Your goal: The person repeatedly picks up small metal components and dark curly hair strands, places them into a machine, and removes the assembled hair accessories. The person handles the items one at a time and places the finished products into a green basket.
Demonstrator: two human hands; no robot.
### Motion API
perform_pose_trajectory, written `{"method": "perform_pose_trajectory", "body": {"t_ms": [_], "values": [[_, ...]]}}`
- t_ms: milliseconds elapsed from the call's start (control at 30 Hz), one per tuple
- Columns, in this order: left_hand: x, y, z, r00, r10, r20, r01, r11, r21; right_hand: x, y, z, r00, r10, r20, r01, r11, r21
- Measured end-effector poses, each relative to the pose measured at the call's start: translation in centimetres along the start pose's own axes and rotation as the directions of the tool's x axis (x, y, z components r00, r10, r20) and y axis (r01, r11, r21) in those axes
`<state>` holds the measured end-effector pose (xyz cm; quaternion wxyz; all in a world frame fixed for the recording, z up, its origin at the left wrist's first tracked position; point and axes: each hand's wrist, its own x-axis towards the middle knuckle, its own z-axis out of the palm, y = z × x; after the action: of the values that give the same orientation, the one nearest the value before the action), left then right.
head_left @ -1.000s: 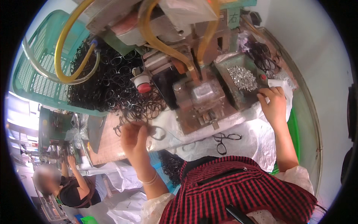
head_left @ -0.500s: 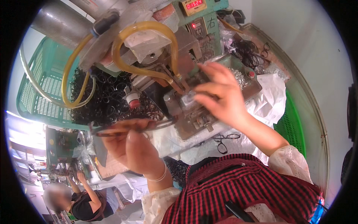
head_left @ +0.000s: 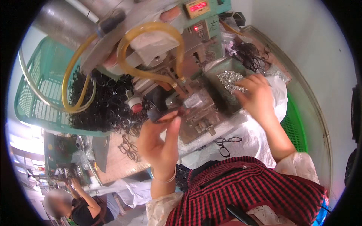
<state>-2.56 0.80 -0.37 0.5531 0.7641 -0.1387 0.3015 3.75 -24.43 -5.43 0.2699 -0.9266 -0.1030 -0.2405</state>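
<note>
My left hand [head_left: 158, 141] is closed around a dark eyeglass frame [head_left: 163, 116], raised just in front of the metal fixture [head_left: 194, 103] of a green machine. Motion blurs the frame, and my fingers hide part of it. My right hand [head_left: 258, 96] reaches over the right side of a metal tray [head_left: 220, 84]. Its fingertips are at a heap of small shiny metal pieces [head_left: 230, 80], with thumb and fingers apart. Whether a tiny piece touches the fingertips is too blurred to tell.
Yellow hoses [head_left: 122, 49] loop above the fixture. A red-capped button [head_left: 135, 105] sits left of it. A green basket [head_left: 39, 94] holds many dark frames. One glasses frame [head_left: 225, 145] lies on white sheeting. A co-worker [head_left: 88, 211] sits at the lower left.
My right hand has left the fixture and moved right to the metal pieces in the tray. My left hand has carried the eyeglass frame right, nearer the fixture.
</note>
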Motion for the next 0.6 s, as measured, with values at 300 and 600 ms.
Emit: {"method": "perform_pose_trajectory", "body": {"t_ms": [300,600], "values": [[2.5,-0.5,2.5,0.999,-0.026,-0.026,0.026,1.0,-0.013,0.0,5.0,6.6,0.993,-0.009,-0.12,-0.003,0.995,-0.099],[2.9,-0.1,3.5,0.997,0.071,-0.03,-0.063,0.979,0.196,2.3,4.5,8.0,0.949,-0.315,-0.001,0.313,0.946,-0.085]]}}
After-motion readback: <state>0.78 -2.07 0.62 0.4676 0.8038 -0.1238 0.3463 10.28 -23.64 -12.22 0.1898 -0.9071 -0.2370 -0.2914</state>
